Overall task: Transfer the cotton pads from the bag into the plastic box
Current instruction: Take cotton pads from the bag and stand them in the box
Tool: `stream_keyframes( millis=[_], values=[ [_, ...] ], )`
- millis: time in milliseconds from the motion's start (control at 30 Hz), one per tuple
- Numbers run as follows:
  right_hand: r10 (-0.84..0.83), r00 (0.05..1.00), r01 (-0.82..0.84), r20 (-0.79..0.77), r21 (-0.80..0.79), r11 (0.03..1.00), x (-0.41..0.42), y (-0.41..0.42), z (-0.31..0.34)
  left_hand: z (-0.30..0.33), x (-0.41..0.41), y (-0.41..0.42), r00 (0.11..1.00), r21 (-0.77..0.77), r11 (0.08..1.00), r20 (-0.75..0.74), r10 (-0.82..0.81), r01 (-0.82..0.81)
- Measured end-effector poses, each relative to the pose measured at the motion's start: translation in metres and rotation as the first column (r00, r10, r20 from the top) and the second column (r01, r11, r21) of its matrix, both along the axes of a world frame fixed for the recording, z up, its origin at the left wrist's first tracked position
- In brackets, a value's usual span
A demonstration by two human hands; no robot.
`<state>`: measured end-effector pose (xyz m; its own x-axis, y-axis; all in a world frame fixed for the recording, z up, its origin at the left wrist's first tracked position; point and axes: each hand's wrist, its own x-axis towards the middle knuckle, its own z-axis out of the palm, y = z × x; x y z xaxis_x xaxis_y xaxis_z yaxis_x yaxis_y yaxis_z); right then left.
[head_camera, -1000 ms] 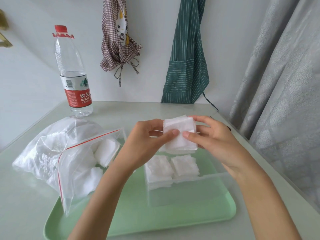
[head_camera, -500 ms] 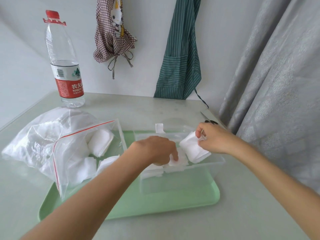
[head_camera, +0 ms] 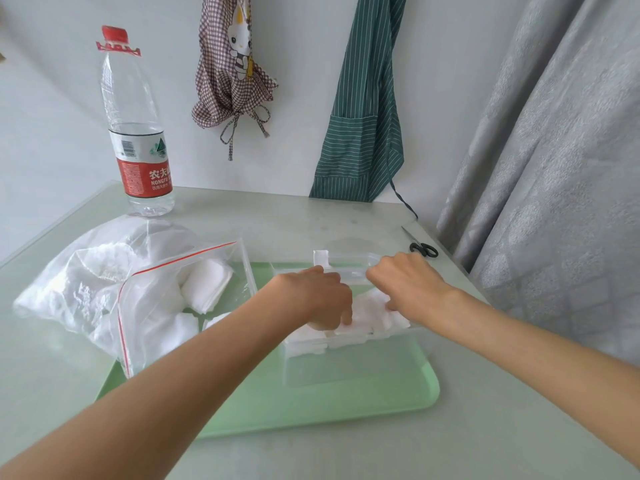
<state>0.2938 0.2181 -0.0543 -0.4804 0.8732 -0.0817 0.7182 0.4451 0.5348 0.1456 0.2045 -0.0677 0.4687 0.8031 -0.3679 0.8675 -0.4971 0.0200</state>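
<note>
From the head camera, both hands are down inside the clear plastic box [head_camera: 349, 362] that sits on the green tray [head_camera: 311, 407]. The left hand [head_camera: 317, 297] has its fingers curled downward, fingertips pressing on the white cotton pads [head_camera: 367, 313] stacked in the box; whether it is pinching any of them cannot be told from here. The right hand [head_camera: 405, 285] reaches in from the other side, knuckles up, fingers tucked down against the same pile, and its hold is hidden too, so that one is also unclear. The pads lie along the box's near wall, between the two hands. To the left, the zip bag [head_camera: 138, 299] with the red seal line lies open-mouthed, partly over the tray's edge, with more white pads showing through it. Behind the bag a water bottle [head_camera: 136, 133] with a red label stands upright on the table [head_camera: 277, 223]. Scissors [head_camera: 420, 245] lie near the table's far right edge, just beyond the right hand. On the wall hang a checked apron [head_camera: 232, 71] and a green striped apron [head_camera: 363, 116]; grey curtain [head_camera: 554, 168] at right.
</note>
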Motion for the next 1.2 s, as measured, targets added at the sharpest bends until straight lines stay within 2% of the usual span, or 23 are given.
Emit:
stream_keyframes(
  millis=[133,267,333,500,667,867,1000,1100,1200],
  values=[
    [0.099,0.989,-0.118,-0.112,-0.174,0.978,0.011,0.002,0.013,0.002,0.000,0.001,0.998,-0.028,1.000,0.068,-0.001,0.003],
    [0.119,0.992,-0.109,0.032,-0.227,0.968,0.012,0.001,0.006,0.003,0.003,-0.001,0.998,-0.076,0.997,0.069,0.013,-0.008],
    [0.088,0.996,-0.079,0.025,-0.256,0.964,0.010,0.006,0.000,0.005,0.003,-0.002,0.998,-0.072,0.997,0.063,0.013,-0.009],
    [-0.051,0.994,0.007,-0.101,-0.396,0.918,0.013,0.015,-0.007,0.008,0.004,-0.002,0.999,-0.076,0.997,0.040,0.024,-0.021],
    [-0.050,0.975,-0.033,-0.214,-0.370,0.928,0.019,0.016,0.005,0.007,0.009,0.001,0.999,-0.097,0.995,0.028,0.032,-0.029],
    [-0.080,0.978,-0.003,-0.193,-0.394,0.919,0.014,0.014,-0.003,0.006,0.008,0.005,0.998,-0.171,0.984,0.035,0.050,-0.044],
    [-0.103,0.977,0.020,-0.184,-0.405,0.914,0.011,0.016,-0.005,0.015,0.013,-0.003,0.995,-0.159,0.985,0.058,0.078,-0.068],
    [-0.141,0.968,0.046,-0.207,-0.409,0.912,0.013,0.014,0.003,0.024,0.005,-0.014,0.978,-0.117,0.988,0.174,0.117,-0.097],
    [-0.163,0.901,0.071,-0.403,-0.234,0.970,0.017,-0.001,0.021,0.045,-0.034,-0.051,0.898,-0.029,0.988,0.413,0.152,-0.153]
  ],
)
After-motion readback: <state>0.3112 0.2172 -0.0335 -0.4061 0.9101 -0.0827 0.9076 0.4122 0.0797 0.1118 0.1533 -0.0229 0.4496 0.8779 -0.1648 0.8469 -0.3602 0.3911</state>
